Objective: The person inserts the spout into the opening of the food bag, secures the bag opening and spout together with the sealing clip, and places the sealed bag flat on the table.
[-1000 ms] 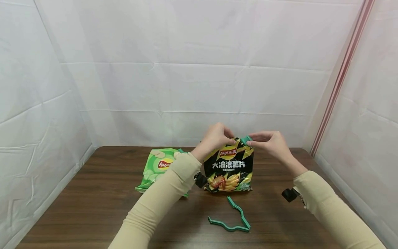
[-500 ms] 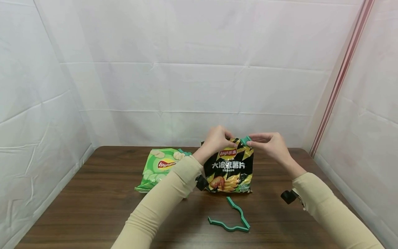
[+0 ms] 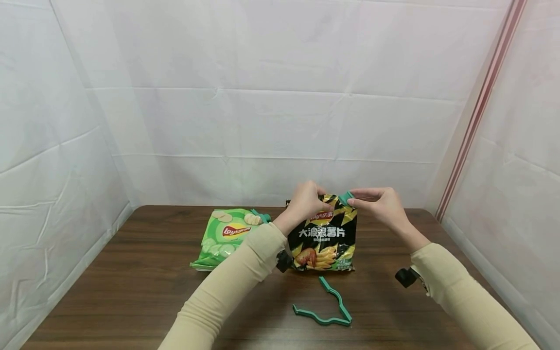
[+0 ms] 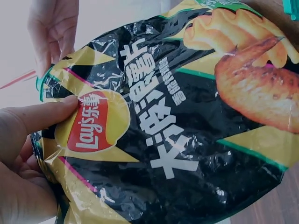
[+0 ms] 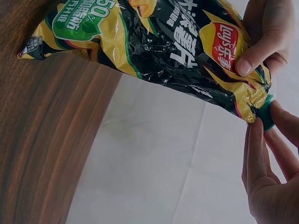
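A black and yellow bag of potato chips [image 3: 321,245] stands upright on the table. My left hand [image 3: 305,201] pinches its top edge, with the thumb [image 4: 46,112] on the front beside the logo. At the bag's top right corner is a small green cap-like spout [image 3: 345,198]. My right hand [image 3: 381,203] pinches this spout [image 5: 265,114] between thumb and fingers, against the gathered corner of the bag. How the spout sits on the film is partly hidden by the fingers.
A green bag of potato chips [image 3: 225,238] lies to the left, partly behind my left forearm, with a green spout [image 3: 263,217] at its upper right corner. A spread-open green hinged bag clip [image 3: 325,321] lies in front of the black bag on the wooden table [image 3: 131,291].
My left hand has shifted slightly down over the top of the black bag, now covering part of the logo. The right hand stays at the spout, nearly unmoved.
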`<control>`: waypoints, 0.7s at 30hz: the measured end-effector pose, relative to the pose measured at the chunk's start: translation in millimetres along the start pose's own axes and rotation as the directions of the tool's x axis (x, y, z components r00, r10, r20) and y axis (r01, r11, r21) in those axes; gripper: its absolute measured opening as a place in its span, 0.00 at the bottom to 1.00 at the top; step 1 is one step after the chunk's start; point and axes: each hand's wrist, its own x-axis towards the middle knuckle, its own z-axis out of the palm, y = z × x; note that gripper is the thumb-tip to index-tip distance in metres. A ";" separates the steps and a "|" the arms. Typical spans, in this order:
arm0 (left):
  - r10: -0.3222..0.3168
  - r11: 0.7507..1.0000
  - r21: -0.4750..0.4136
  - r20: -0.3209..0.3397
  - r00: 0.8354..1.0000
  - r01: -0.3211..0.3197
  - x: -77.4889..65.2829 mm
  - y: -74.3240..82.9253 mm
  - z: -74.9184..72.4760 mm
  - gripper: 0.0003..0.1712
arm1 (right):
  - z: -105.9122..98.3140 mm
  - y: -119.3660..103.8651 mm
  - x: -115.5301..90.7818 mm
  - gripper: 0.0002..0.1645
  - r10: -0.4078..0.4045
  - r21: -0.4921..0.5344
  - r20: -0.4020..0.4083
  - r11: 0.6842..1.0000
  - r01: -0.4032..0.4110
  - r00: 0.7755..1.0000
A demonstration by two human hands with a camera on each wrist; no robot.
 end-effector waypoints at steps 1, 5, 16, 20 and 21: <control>0.002 1.000 0.003 -0.009 1.000 -0.002 0.0 0.2 0.7 0.10 | -0.1 -0.1 0.3 0.26 -0.001 -0.003 -0.002 1.000 0.001 1.000; 0.013 1.000 0.011 -0.034 0.999 -0.012 -0.7 0.8 2.0 0.07 | 0.3 -0.4 1.1 0.26 -0.009 -0.008 -0.010 1.000 0.009 1.000; 0.038 0.999 -0.027 -0.090 0.995 -0.041 -2.6 -2.6 4.8 0.10 | 3.0 -0.8 3.7 0.26 -0.007 -0.009 -0.007 1.000 0.007 1.000; 0.044 0.999 -0.022 -0.103 0.994 -0.046 -1.8 -3.4 7.1 0.09 | 2.6 -0.5 3.3 0.26 -0.005 -0.001 -0.004 1.000 0.005 1.000; 0.046 0.999 -0.022 -0.106 0.993 -0.048 -1.6 -3.2 7.6 0.08 | 2.4 -0.3 3.0 0.26 -0.008 0.002 -0.003 1.000 0.008 1.000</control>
